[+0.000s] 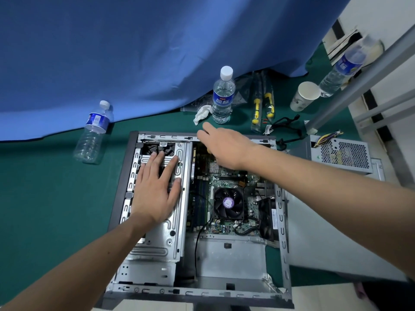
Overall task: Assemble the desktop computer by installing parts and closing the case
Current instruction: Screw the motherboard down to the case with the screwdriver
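Open grey steel desktop case (283, 221) on green worktop (45, 198), side off. Left hand (157, 187), fingers (152, 160) spread, flat on silver drive cage. Right hand (224, 147), loosely open, empty, over far edge. Motherboard, black CPU fan (228, 203) fitted. Perforated grey power supply (343, 153) outside, right of case; bay empty. Roughly halfway.

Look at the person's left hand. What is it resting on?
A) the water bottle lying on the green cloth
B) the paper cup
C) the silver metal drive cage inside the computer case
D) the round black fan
C: the left hand lies flat with spread fingers on the silver metal drive cage inside the open computer case.
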Tool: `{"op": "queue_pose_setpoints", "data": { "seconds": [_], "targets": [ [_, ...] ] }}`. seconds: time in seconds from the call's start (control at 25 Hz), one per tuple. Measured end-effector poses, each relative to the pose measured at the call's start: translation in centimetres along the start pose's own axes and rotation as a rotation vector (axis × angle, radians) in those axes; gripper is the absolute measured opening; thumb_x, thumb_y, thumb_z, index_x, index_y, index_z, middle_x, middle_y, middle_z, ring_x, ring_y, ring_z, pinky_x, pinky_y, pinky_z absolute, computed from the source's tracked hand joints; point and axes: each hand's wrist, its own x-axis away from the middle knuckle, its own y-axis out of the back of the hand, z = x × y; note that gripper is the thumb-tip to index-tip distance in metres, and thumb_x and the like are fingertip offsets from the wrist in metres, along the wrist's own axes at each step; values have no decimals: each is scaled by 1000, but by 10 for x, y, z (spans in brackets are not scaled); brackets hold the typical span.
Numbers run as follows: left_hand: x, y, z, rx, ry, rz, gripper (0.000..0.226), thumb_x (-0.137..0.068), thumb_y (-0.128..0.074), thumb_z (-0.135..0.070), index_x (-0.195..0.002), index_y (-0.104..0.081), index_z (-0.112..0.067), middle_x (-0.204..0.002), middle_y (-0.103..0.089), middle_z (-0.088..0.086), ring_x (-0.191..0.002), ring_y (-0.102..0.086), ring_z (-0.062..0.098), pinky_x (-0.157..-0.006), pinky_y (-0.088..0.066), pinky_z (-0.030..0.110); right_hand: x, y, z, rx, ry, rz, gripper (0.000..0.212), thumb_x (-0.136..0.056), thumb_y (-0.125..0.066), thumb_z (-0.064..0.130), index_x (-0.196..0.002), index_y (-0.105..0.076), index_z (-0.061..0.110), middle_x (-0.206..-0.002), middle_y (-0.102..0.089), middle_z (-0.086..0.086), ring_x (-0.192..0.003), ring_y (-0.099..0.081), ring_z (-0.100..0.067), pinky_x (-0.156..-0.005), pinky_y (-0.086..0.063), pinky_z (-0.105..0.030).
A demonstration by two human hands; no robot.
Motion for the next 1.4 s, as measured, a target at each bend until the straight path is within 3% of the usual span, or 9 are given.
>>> {"op": "queue_pose_setpoints", "data": {
  "seconds": [0.16, 0.28, 0.4, 0.56, 0.76, 0.88, 1.08, 1.24, 1.4],
  "targets": [
    [2, 0, 0, -7, 3, 8, 55, -99, -31, -46, -151, -34, -29, -158, -28, 9, -150, -13, 24, -121, -14, 45, -1, -4, 8, 122, -160, -18, 33, -103, -42, 39, -117, -40, 9, -113, -48, -13, -60, -43, -27, -52, -35, -37],
    [1, 1, -1, 0, 3, 3, 55, -98, -32, -46, -151, -35, -28, -158, -28, 10, -150, -13, 24, -120, -15, 46, -5, 6, 11, -90, -168, 106, 34, -94, -52, 15, -123, -36, 11, -133, -31, -21, -65, -46, -29, -58, -37, -39],
    [1, 1, -1, -3, 2, 0, 55, -98, -33, -46, -150, -36, -28, -157, -29, 11, -150, -14, 25, -120, -16, 47, -2, 15, 9, -84, -62, 151, 38, -87, -46, -3, -122, -39, 9, -117, -34, -17, -64, -46, -25, -53, -32, -36],
    [0, 1, -1, -4, 3, 5, 55, -98, -33, -45, -150, -35, -28, -157, -29, 10, -150, -14, 25, -120, -16, 47, 0, 3, 6, 186, -150, -13, 17, -104, -41, 19, -111, -50, 7, -100, -59, -8, -81, -61, -28, -58, -38, -35],
    [1, 0, 0, -6, 9, 6, 55, -98, -32, -46, -151, -34, -29, -158, -28, 10, -150, -13, 24, -120, -16, 48, 3, 7, 9, -34, -94, 89, 40, -89, -49, 1, -125, -38, 11, -126, -31, -16, -79, -38, -27, -59, -32, -38],
    [0, 0, 0, -5, 4, 6, 56, -98, -32, -46, -151, -34, -29, -158, -28, 10, -150, -12, 24, -120, -16, 47, 7, 5, 12, 100, 2, 39, 41, -82, -47, -10, -117, -43, 10, -104, -36, -14, -63, -36, -24, -48, -22, -35],
    [1, 1, 0, -4, 9, 9, 56, -98, -33, -46, -151, -33, -29, -158, -27, 9, -150, -12, 23, -120, -15, 46, 1, 1, 19, 247, -145, -22, 16, -103, -41, 16, -118, -42, 9, -89, -38, -10, -50, -32, -19, -42, -22, -33],
    [1, 3, -2, 0, 3, 5, 56, -98, -33, -45, -151, -35, -27, -158, -28, 10, -150, -13, 24, -120, -16, 48, 0, 8, 17, 21, -87, 86, 34, -88, -49, -2, -119, -39, 8, -125, -32, -16, -76, -37, -26, -60, -32, -37],
    [1, 2, -2, 2, 4, 6, 56, -98, -32, -46, -151, -34, -28, -158, -28, 10, -150, -12, 24, -121, -14, 46, 3, 7, 11, 118, -50, 8, 17, -99, -49, 16, -114, -44, 9, -105, -48, -9, -67, -51, -27, -51, -32, -37]
  ]
}}
